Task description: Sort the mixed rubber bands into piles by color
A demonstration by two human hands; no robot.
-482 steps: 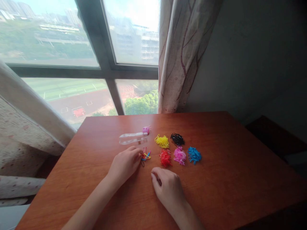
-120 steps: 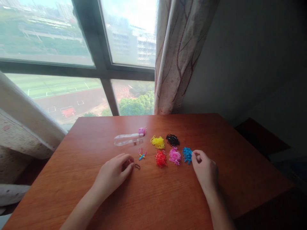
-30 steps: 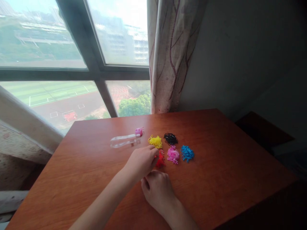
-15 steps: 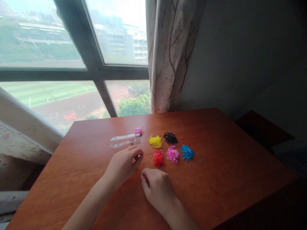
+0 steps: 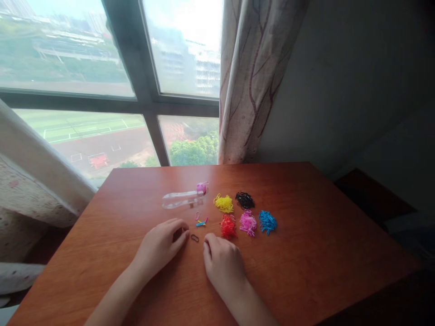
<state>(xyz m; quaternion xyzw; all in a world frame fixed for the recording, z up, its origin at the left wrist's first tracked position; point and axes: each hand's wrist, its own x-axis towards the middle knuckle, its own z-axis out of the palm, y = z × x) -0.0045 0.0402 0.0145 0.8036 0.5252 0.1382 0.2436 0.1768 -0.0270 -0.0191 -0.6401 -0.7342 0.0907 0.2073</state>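
My left hand [image 5: 165, 241] rests on the table with its fingers curled and the thumb tip near the fingertips. Whatever may be between them is hidden. Just right of those fingertips lies a single dark loop-shaped clip [image 5: 195, 237]. Beyond it are a pink clip [image 5: 197, 216] and a few crossed blue, yellow and pink clips [image 5: 201, 222]. My right hand [image 5: 224, 260] is closed, its knuckles up, close in front of the pile of red clips [image 5: 228, 226]. Anything in its fingers is out of sight.
Further back lie piles of yellow clips [image 5: 223, 203], black clips [image 5: 245, 199], pink clips [image 5: 248, 223] and blue clips [image 5: 268, 222]. A clear plastic container [image 5: 180, 200] lies beside a pink cap [image 5: 202, 187]. The wooden table [image 5: 322, 235] ends near a window and curtain [image 5: 253, 81].
My left hand has drawn back toward me and to the left, uncovering the few loose clips and the dark one. My right hand has barely moved. The whole view has shifted slightly.
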